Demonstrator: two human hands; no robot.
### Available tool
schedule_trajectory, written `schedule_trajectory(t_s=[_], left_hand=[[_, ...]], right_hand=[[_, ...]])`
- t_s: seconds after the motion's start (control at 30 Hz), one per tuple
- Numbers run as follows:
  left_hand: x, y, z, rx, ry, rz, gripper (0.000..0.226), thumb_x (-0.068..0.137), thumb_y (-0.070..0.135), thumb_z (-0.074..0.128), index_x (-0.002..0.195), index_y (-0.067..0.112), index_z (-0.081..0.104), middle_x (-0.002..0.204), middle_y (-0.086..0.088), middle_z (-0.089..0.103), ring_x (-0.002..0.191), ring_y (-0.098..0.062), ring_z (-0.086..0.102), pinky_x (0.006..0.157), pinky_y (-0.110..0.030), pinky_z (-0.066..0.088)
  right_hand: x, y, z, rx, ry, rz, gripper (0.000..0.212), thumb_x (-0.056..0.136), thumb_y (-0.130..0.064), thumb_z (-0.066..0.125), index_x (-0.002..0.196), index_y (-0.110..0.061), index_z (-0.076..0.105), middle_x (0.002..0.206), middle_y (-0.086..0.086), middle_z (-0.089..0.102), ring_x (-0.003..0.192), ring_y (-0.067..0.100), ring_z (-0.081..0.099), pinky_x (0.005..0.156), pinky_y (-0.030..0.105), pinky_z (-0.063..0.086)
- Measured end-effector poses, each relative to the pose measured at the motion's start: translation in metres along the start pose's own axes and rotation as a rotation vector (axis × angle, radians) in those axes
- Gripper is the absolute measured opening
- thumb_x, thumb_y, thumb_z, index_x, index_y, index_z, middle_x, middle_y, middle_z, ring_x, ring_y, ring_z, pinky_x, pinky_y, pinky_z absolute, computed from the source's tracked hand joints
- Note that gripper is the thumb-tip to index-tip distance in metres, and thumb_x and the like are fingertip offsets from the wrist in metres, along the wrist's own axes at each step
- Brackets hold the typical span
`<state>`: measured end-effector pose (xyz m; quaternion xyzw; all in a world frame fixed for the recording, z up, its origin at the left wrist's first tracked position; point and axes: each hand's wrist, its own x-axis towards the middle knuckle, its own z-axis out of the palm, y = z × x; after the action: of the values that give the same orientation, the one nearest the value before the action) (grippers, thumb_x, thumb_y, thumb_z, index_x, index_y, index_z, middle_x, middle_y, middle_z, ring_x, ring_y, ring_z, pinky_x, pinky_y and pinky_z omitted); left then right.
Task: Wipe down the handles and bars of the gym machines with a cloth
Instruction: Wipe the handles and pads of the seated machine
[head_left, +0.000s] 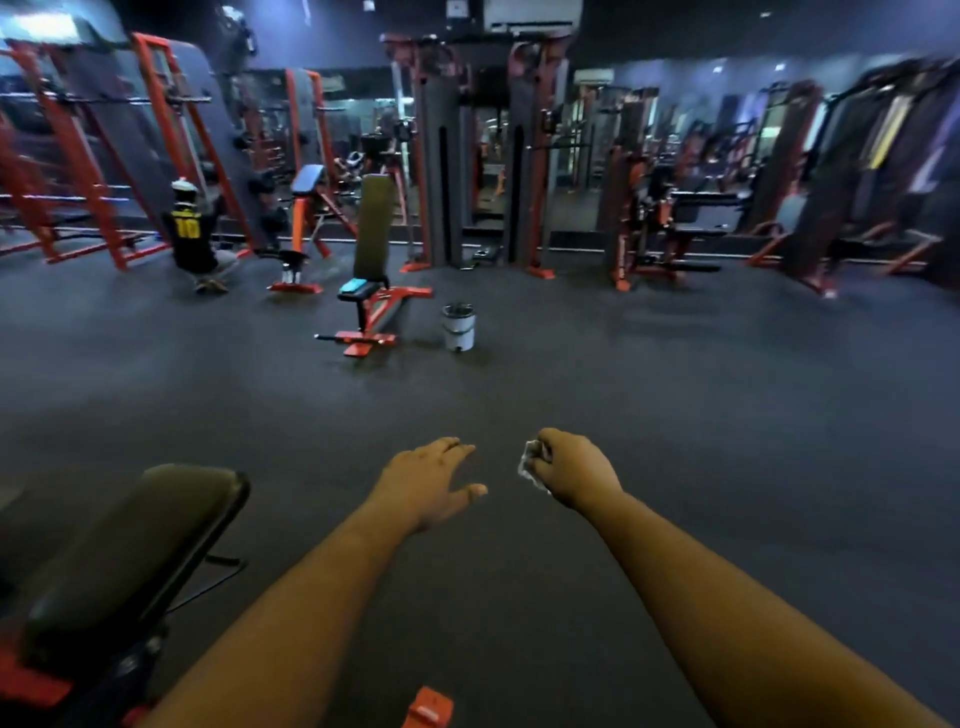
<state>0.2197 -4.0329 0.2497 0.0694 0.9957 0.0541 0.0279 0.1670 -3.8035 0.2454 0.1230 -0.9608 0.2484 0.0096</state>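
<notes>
Fingers of our right hand are curled tight round the cloth, a small white wad that pokes out on the thumb side toward the left hand; it is too bunched for us to tell a long axis. Fingers of our left hand lie straight and together, thumb spread aside, holding nothing. Both arms reach forward over the dark floor, hands near each other but apart.

Wide bare floor opens ahead and to the right. Red-framed machines line the far wall in front of mirrors, their uprights standing and bars running level. At far left, a person in a dark shirt crouches by a rack. Mid-floor stands an upright bench with a blue pad on its seat, and just to its right a pale bucket; we cannot tell what it holds. Another padded bench slants up at our lower left, close beside the left arm.
</notes>
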Motion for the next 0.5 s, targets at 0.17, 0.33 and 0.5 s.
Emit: schedule_trajectory(t_s=[0.17,0.33,0.5], left_hand=[[0.093,0.056,-0.01,0.013,-0.021,0.115,0.078,0.097,0.072,0.043,0.162,0.035,0.024,0.168,0.003,0.026,0.151,-0.021,0.032,0.121,-0.041,0.03],[0.192,0.086,-0.011,0.008,-0.019,0.225,0.079,0.096,0.072,0.044,0.162,0.036,0.021,0.167,0.005,0.029,0.15,-0.02,0.034,0.119,-0.041,0.033],[0.305,0.1,-0.013,-0.002,-0.025,0.312,0.077,0.098,0.069,0.044,0.163,0.034,0.021,0.167,0.003,0.028,0.15,-0.021,0.035,0.119,-0.042,0.033]], right_hand=[[0.04,0.069,-0.046,0.015,0.081,0.117,0.018,0.098,-0.032,0.059,0.083,-0.026,0.051,0.084,-0.005,0.06,0.078,0.023,0.061,0.06,0.032,0.042],[0.098,0.126,-0.072,0.025,0.152,0.201,0.022,0.095,-0.032,0.059,0.076,-0.031,0.047,0.087,-0.003,0.068,0.078,0.024,0.064,0.062,0.033,0.047],[0.184,0.173,-0.085,0.044,0.212,0.267,0.024,0.095,-0.03,0.057,0.073,-0.032,0.047,0.087,-0.004,0.07,0.075,0.019,0.064,0.059,0.03,0.043]])
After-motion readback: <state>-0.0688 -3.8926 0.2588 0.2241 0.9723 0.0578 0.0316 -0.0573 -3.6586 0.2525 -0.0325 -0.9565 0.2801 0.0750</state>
